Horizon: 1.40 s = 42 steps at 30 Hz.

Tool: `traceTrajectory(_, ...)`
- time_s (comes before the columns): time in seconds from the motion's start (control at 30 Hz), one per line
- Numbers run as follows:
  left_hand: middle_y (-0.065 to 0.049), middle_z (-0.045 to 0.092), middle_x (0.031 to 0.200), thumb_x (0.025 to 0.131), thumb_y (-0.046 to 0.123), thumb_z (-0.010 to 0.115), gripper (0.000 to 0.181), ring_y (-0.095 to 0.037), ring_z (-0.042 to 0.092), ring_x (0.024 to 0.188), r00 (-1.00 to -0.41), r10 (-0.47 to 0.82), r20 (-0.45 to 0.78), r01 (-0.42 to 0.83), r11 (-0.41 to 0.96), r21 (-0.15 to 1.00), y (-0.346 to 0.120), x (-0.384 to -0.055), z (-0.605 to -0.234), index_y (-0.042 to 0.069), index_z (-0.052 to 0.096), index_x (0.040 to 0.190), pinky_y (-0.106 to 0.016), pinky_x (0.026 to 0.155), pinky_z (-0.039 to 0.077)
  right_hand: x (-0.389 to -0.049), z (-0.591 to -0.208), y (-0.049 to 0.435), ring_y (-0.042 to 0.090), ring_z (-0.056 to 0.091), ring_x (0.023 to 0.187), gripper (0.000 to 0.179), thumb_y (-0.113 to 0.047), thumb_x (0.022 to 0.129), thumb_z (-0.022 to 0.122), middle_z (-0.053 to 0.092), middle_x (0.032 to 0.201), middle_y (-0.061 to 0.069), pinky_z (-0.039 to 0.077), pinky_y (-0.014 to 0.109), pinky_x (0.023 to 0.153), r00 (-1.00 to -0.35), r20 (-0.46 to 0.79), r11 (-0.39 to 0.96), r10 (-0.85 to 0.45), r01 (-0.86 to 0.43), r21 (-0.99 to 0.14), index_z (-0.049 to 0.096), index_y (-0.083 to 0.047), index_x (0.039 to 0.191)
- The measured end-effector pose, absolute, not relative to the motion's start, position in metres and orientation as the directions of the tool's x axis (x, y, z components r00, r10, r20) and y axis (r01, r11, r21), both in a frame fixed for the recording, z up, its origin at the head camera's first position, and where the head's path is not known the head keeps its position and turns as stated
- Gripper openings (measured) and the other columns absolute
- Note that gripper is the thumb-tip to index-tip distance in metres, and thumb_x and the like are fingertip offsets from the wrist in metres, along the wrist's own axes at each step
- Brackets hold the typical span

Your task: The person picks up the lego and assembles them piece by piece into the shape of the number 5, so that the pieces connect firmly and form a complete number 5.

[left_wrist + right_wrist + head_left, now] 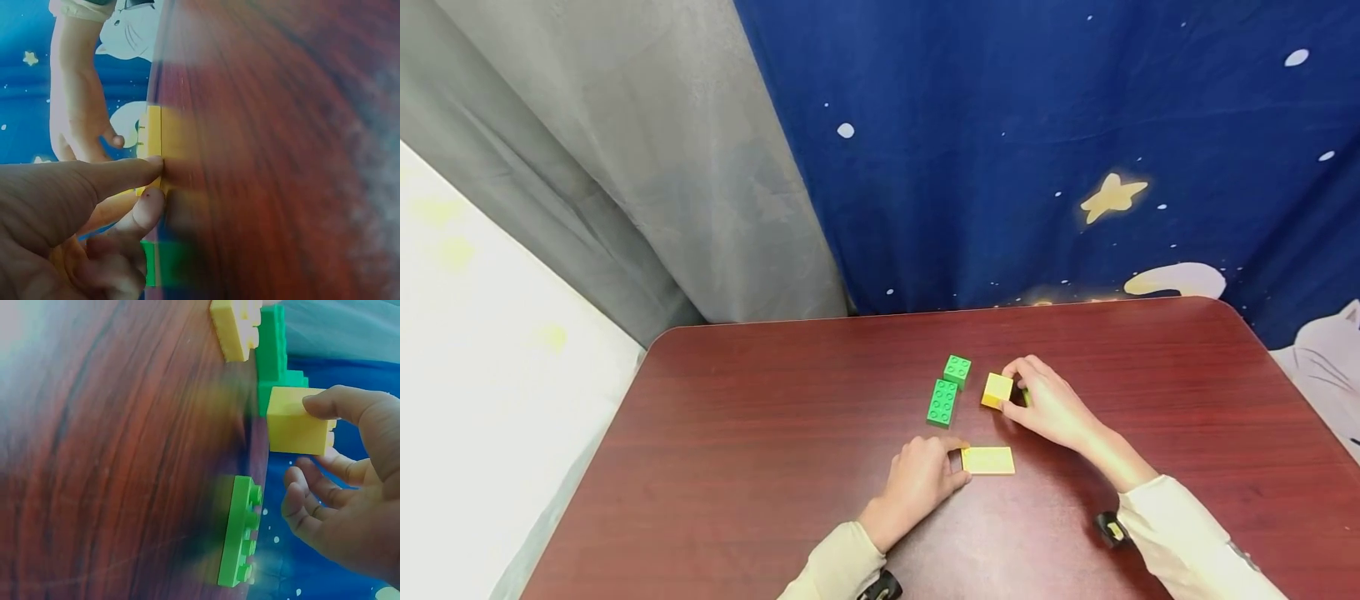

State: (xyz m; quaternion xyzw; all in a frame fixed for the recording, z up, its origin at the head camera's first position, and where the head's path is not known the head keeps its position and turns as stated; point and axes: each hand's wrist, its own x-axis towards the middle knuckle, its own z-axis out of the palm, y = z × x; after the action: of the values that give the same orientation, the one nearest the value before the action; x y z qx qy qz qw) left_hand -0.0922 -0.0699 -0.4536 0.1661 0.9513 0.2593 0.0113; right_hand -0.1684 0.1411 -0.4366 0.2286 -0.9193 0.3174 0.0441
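My left hand (917, 475) pinches the left end of a flat yellow toy brick (988, 461) on the table, thumb and index finger at its two corners. That plate-like brick (154, 134) shows studs on its upper side in the left wrist view. My right hand (1052, 406) grips a square yellow brick (997, 389) between thumb and index finger. It appears raised off the table in the right wrist view, its studs up, while the other fingers curl loosely. Under the right hand lies a light green brick (237, 531), mostly hidden in the head view.
A long green brick (942, 403) and a small square green brick (957, 369) stand end to end, left of the square yellow brick. All rest on a reddish-brown table (760, 433). Behind its far edge hang a grey curtain (700, 192) and a blue curtain (985, 167).
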Motion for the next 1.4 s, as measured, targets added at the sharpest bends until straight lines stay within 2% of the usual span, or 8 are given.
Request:
traceTrajectory(0.23, 0.013, 0.046, 0.049, 0.071, 0.015, 0.080, 0.032, 0.007, 0.040, 0.043, -0.935, 0.346, 0.074, 0.316, 0.723, 0.614, -0.076, -0.091, -0.456, 0.012, 0.071, 0.101, -0.013, 0.041, 0.034, -0.155, -0.429, 0.140, 0.018, 0.052, 0.073, 0.031, -0.009, 0.071, 0.072, 0.053, 0.081, 0.003, 0.042, 0.030, 0.061, -0.893, 0.246, 0.670, -0.377, -0.446, -0.594, 0.054, -0.010, 0.096)
traceTrajectory(0.47, 0.015, 0.043, 0.049, 0.070, 0.017, 0.081, 0.029, 0.003, 0.039, 0.045, -0.943, 0.327, 0.069, 0.300, 0.739, 0.603, -0.080, -0.086, -0.458, 0.015, 0.073, 0.099, -0.014, 0.043, 0.033, -0.141, -0.426, 0.139, 0.011, 0.044, 0.064, 0.033, -0.010, 0.071, 0.074, 0.047, 0.074, -0.001, 0.037, 0.024, 0.053, -0.885, 0.257, 0.670, -0.387, -0.462, -0.581, 0.053, -0.014, 0.096)
traceTrajectory(0.77, 0.014, 0.042, 0.048, 0.069, 0.018, 0.082, 0.031, 0.003, 0.038, 0.043, -0.945, 0.321, 0.068, 0.297, 0.751, 0.590, -0.080, -0.084, -0.458, 0.014, 0.074, 0.098, -0.014, 0.041, 0.033, -0.125, -0.425, 0.140, 0.008, 0.043, 0.062, 0.035, -0.010, 0.067, 0.077, 0.046, 0.072, -0.005, 0.037, 0.022, 0.053, -0.866, 0.279, 0.641, -0.414, -0.495, -0.586, 0.054, -0.016, 0.094)
traceTrajectory(1.0, 0.013, 0.044, 0.044, 0.064, 0.017, 0.085, 0.033, 0.005, 0.036, 0.042, -0.953, 0.297, 0.061, 0.267, 0.729, 0.630, -0.082, -0.085, -0.460, 0.013, 0.075, 0.096, -0.014, 0.041, 0.034, -0.113, -0.429, 0.139, 0.006, 0.044, 0.062, 0.036, -0.009, 0.067, 0.077, 0.046, 0.072, -0.007, 0.038, 0.021, 0.053, -0.847, 0.254, 0.606, -0.467, -0.516, -0.605, 0.054, -0.018, 0.094)
traceTrajectory(1.4, 0.013, 0.041, 0.044, 0.066, 0.019, 0.084, 0.034, 0.005, 0.034, 0.041, -0.951, 0.303, 0.060, 0.271, 0.726, 0.633, -0.085, -0.085, -0.459, 0.014, 0.075, 0.098, -0.015, 0.040, 0.033, -0.102, -0.432, 0.138, 0.007, 0.046, 0.068, 0.036, -0.008, 0.067, 0.077, 0.050, 0.079, -0.009, 0.040, 0.021, 0.058, -0.829, 0.272, 0.592, -0.488, -0.543, -0.595, 0.055, -0.018, 0.094)
